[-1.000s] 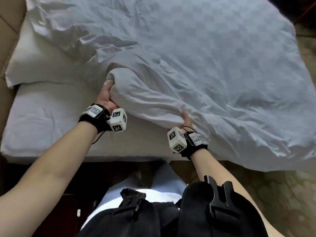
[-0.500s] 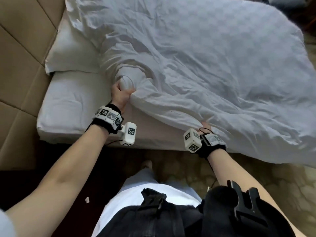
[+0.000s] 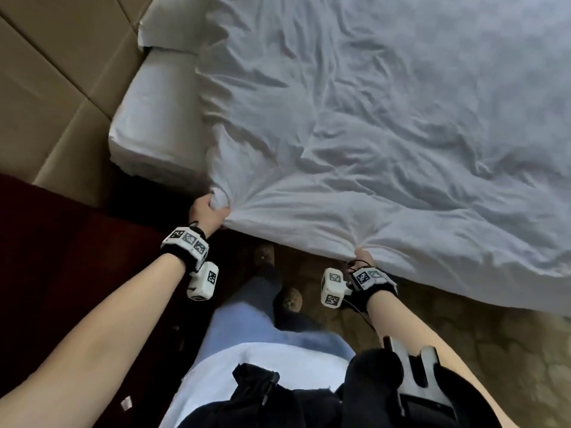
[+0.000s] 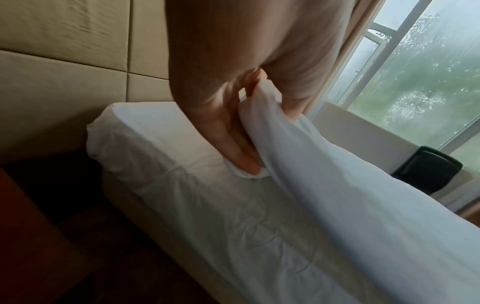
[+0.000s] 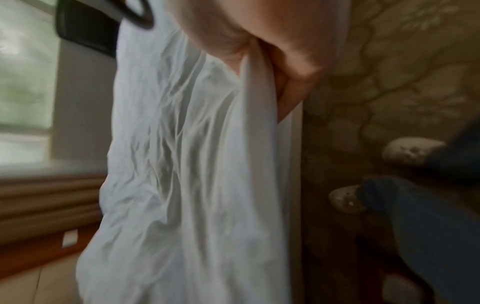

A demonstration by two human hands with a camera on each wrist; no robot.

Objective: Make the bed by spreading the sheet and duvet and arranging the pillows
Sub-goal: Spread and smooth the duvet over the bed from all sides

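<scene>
The white duvet (image 3: 386, 125) lies crumpled over most of the bed (image 3: 148, 112), its near edge hanging past the bed's side toward the person. The left hand (image 3: 207, 213) clenches a bunch of the duvet at its near corner, just off the bed's edge; in the left wrist view the fingers (image 4: 233, 144) curl round the gathered cloth, which runs down and away from them across the mattress. The right hand (image 3: 362, 256) grips the same edge further along, well apart from the left, with creases fanning out from the pinch; in the right wrist view, which is blurred, the fingers (image 5: 293, 67) fold over a strip of the fabric. Past the duvet's corner, a strip of the bed shows bare sheet (image 3: 154, 97), and a pillow (image 3: 167, 26) lies at the head of the bed, partly under the duvet. A tan padded headboard (image 3: 61, 72) stands against that end of the bed. Beside the bed the person's two shoes (image 3: 290, 299) stand on a patterned floor (image 3: 494, 350), and a dark red surface (image 3: 61, 242) lies near the bed's corner. Beyond the bed's far side is a window (image 4: 420, 82) with a curtain, and a dark chair (image 4: 426, 170) stands beneath it.
</scene>
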